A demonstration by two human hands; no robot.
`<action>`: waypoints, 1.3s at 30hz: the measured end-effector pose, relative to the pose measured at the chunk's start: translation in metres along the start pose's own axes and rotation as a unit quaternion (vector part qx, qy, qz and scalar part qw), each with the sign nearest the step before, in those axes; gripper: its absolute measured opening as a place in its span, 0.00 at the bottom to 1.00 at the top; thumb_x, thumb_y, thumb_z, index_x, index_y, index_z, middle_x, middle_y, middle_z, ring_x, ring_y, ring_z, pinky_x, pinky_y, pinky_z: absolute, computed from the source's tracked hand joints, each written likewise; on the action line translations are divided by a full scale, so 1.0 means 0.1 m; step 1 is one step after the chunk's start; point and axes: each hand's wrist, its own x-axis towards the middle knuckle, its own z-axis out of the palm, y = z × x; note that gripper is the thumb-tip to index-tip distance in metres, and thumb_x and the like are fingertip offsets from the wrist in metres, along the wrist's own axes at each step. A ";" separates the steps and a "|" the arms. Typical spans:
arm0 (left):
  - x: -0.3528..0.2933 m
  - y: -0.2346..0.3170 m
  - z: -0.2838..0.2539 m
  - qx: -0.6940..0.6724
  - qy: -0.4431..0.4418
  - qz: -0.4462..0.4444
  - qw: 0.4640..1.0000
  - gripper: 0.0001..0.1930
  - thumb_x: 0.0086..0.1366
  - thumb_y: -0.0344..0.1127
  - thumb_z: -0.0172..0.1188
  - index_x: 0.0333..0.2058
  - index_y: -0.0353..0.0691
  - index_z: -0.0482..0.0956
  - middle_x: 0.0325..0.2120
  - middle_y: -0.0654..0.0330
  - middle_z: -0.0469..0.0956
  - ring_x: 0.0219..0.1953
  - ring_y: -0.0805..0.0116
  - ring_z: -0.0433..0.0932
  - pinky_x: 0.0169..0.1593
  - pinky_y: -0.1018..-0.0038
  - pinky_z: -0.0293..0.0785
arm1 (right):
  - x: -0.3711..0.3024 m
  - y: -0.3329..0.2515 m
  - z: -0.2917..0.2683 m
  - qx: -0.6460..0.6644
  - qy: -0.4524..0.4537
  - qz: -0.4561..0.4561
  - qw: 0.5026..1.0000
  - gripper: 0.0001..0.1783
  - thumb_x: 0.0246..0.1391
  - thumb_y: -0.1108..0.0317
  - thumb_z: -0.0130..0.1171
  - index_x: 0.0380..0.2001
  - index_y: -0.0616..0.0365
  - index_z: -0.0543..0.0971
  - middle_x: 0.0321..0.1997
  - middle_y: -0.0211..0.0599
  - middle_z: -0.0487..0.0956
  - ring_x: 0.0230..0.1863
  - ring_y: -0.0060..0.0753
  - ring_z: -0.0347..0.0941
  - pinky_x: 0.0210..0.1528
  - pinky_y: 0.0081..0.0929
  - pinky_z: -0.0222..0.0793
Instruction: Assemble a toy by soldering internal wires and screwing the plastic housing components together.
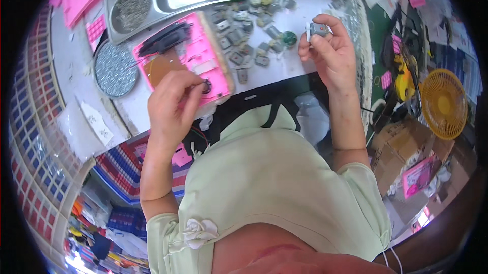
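My right hand [333,53] is raised over the right side of the table, its thumb and fingers closed on a small grey motor [318,29] with a white piece at its left end. At the front of a pink plastic casing [220,82], my left hand [175,96] bends down with thumb and fingertips pinched together. A small dark round part [207,86] sits right beside those fingertips. What they hold, if anything, is hidden. Across the casing lie a long black part [165,39] and a brown piece [163,66].
Many loose grey motors [236,36] are scattered behind the casing, near a green round object [288,39]. A metal tray [114,22] of small parts stands at back left, above a round dish [116,69] of tiny metal pieces. A yellow basket [444,103] is far right.
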 end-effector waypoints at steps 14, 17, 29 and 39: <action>1.56 -0.02 0.17 0.215 0.007 0.104 0.971 0.05 0.60 0.31 0.63 0.35 0.40 0.83 0.32 0.55 0.82 0.33 0.54 0.81 0.39 0.63 0.76 | -0.17 -0.14 -0.16 -0.084 0.034 -0.047 0.995 0.25 0.58 0.81 0.58 0.58 0.59 0.68 0.32 0.31 0.77 0.31 0.17 0.72 0.32 0.15 0.66; 1.72 -0.08 0.27 0.230 -0.042 0.071 0.970 0.08 0.60 0.33 0.64 0.37 0.36 0.83 0.31 0.54 0.82 0.30 0.57 0.79 0.38 0.65 0.76 | -0.24 -0.15 -0.20 -0.083 0.035 -0.031 0.995 0.25 0.58 0.82 0.58 0.58 0.60 0.68 0.34 0.30 0.78 0.32 0.15 0.72 0.33 0.14 0.66; 1.77 -0.06 0.42 0.260 -0.056 -0.054 0.962 0.15 0.57 0.44 0.70 0.33 0.37 0.82 0.29 0.55 0.82 0.32 0.57 0.81 0.39 0.63 0.75 | -0.19 -0.08 -0.27 -0.072 0.023 -0.011 0.997 0.25 0.57 0.84 0.57 0.57 0.61 0.69 0.37 0.30 0.78 0.37 0.15 0.72 0.37 0.14 0.67; 1.70 -0.18 0.41 0.159 -0.033 -0.023 0.987 0.12 0.58 0.34 0.70 0.39 0.36 0.81 0.25 0.63 0.78 0.25 0.74 0.74 0.33 0.74 0.72 | -0.20 -0.04 -0.29 -0.060 0.014 -0.022 0.998 0.25 0.56 0.85 0.57 0.57 0.62 0.69 0.40 0.29 0.77 0.39 0.16 0.72 0.40 0.15 0.68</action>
